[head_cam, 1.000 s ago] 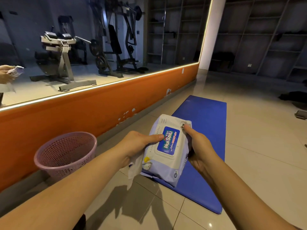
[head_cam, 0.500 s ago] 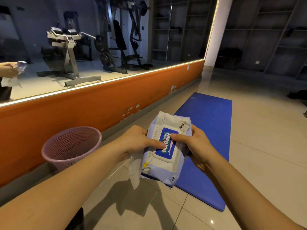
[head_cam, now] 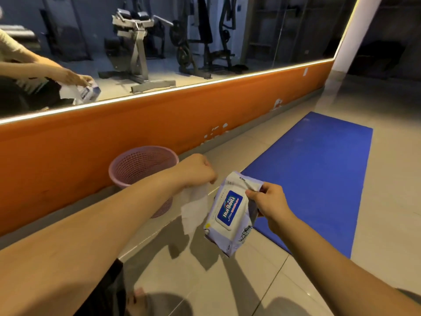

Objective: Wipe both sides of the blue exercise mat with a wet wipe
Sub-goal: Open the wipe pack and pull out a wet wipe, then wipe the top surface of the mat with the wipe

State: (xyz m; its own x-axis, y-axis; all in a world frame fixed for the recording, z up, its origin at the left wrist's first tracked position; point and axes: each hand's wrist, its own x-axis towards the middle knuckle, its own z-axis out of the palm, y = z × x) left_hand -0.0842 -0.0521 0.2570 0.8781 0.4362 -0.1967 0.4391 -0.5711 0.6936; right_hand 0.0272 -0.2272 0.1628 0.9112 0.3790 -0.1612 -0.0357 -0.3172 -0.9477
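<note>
The blue exercise mat lies flat on the tiled floor to the right, running away from me. My right hand grips the top corner of a pale wet-wipe pack with a blue label, which hangs tilted above the floor by the mat's near end. My left hand is closed in a fist on a white wet wipe that hangs down from it, just left of the pack. The lid on the pack looks closed.
A pink mesh waste basket stands on the floor against the orange wall base, left of my hands. Above it a large mirror reflects gym machines and me. Tiled floor extends to the right of the mat.
My left hand has let go of the pack and pulled away to the left with the wipe. The pack now hangs from my right hand alone. My view has swung left.
</note>
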